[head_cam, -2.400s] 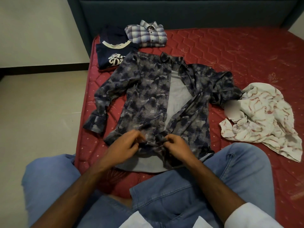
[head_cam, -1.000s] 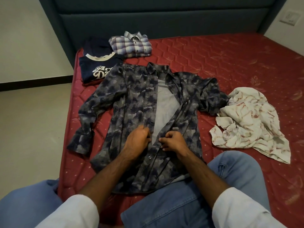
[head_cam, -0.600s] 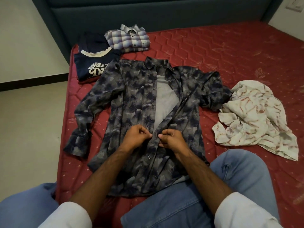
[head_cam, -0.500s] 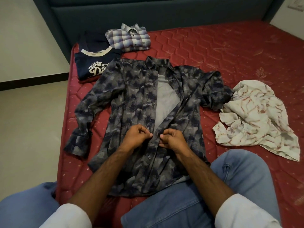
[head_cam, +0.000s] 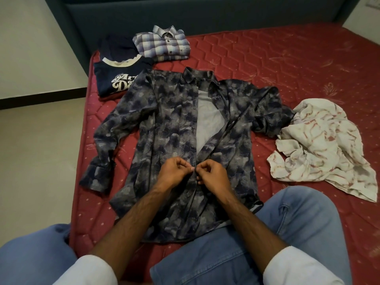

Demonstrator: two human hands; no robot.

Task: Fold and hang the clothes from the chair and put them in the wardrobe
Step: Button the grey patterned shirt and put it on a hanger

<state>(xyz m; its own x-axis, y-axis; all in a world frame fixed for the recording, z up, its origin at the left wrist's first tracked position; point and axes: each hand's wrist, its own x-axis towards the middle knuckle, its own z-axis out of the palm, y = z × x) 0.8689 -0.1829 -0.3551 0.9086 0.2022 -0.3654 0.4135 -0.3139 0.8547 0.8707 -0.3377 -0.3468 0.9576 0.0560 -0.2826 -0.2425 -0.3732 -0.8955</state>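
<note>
Dark patterned shirt (head_cam: 164,128): long-sleeved, blue-grey cloud print, laid front-up on the red mattress (head_cam: 287,64), collar toward the headboard. Front closed from the hem up to mid-chest, open above, grey lining showing. One sleeve stretched toward the mattress edge; the other bunched against the cream cloth.

Left hand (head_cam: 174,171): fingers curled, pinching the shirt's front edge at mid-chest.

Right hand (head_cam: 213,173): fingers curled, pinching the opposite front edge; fingertips of both hands meet at the placket.

Plaid shirt (head_cam: 162,45): folded, near the headboard (head_cam: 205,15).

Navy T-shirt (head_cam: 117,79): folded, white lettering, just beside the plaid shirt, touching the patterned shirt's shoulder.

Cream cloth (head_cam: 320,145): crumpled, reddish streaks, on the mattress at the person's right.

Person's knees in blue jeans (head_cam: 287,233), hem of patterned shirt resting on them.
</note>
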